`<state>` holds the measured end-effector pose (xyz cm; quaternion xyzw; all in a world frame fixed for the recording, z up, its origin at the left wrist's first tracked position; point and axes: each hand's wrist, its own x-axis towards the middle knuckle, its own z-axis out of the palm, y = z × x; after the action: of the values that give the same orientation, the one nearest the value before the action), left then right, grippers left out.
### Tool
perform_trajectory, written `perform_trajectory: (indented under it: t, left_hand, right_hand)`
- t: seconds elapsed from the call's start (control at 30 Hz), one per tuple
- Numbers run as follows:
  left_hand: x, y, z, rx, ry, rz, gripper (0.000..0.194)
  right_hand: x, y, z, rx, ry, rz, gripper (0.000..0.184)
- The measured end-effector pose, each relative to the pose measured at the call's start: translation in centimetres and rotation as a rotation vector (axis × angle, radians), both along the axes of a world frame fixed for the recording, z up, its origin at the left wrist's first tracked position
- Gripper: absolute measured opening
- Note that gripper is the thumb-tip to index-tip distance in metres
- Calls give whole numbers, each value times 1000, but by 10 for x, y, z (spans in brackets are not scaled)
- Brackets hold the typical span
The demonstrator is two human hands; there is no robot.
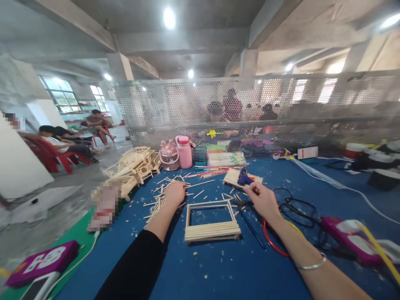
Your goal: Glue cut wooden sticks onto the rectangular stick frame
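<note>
Pale wood: one stick frame (213,231), on the blue table (206,273), slatted along its near side, hollow behind; longer axis running left to right, lying between the hands and nearer the wearer.
Left hand (175,195): just past the frame's far left corner, the closer of the two; palm down, fingers bent over loose sticks (155,208); grip cannot be told.
Right hand (264,202): beyond the frame's far right corner, fingers curled beside a blue tool (243,178); any hold unclear.
Pliers (251,228): right of the frame.
</note>
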<state>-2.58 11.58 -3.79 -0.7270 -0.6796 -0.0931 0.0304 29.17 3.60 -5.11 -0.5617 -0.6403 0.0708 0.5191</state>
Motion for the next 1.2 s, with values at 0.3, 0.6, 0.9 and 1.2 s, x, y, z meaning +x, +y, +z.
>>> perform_trajectory:
  t: [0.3,0.6,0.9,1.2]
  left_hand:
    - [2,1,3,41,-2,-30,25]
    - [42,-62,49,242,-257,-246,31]
    - [72,-139,38,-6,-441,-700,25]
    - [38,-134,35,57,-722,-563,25]
  right_hand:
    - [-11,-10,8,-54,-28,174,31]
    - [-26,-18,12,-16,94,249,39]
    - [-50,-57,39,-192,544,698,27]
    - [-60,-53,41,-374,1069,723,20]
